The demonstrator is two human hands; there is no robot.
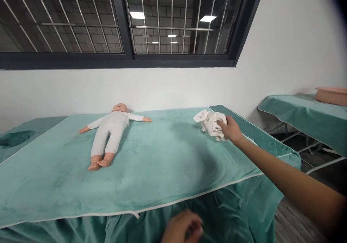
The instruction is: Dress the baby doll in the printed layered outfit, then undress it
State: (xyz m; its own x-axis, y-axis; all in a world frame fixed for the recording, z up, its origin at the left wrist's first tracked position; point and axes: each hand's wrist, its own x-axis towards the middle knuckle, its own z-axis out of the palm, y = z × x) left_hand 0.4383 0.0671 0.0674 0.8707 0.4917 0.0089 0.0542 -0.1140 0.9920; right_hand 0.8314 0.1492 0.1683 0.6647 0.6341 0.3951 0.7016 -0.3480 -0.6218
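Observation:
In the head view a crumpled white cloth (pixel 212 123) is pinched in my right hand (pixel 231 129), at the right side of the green bed cover. Whether the cloth rests on the cover or hangs just above it, I cannot tell. My left hand (pixel 183 226) is low at the front edge, slightly blurred, its fingers loosely curled with a gap between them and nothing visible inside. A baby doll (pixel 110 129) in a white bodysuit lies on its back on the left part of the cover, arms spread and bare feet towards me.
The green cover (pixel 154 174) has a white piped edge and drapes over the bed. Behind it stand a white wall and a barred window (pixel 173 26). At the right, a second green-covered bed (pixel 303 109) carries a pink basin (pixel 332 96).

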